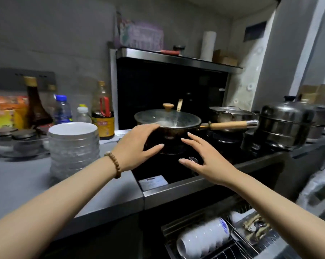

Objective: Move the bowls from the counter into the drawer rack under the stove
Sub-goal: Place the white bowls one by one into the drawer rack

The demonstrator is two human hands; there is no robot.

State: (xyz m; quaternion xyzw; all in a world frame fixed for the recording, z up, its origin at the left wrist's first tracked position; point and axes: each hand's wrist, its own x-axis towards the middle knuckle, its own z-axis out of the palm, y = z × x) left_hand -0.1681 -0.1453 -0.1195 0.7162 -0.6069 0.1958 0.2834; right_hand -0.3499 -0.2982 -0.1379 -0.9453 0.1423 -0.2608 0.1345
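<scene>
My left grip [137,148] and right grip [208,161] hover open and empty, fingers spread, just in front of the pan [167,124], while the bowls [73,146] stand stacked on the surface [17,180] left of the pan, near my left grip but not touching it.

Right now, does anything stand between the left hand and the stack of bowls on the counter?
Nothing visible does. The left hand hangs open just right of the stack of bowls; only bare counter lies between them.
</scene>
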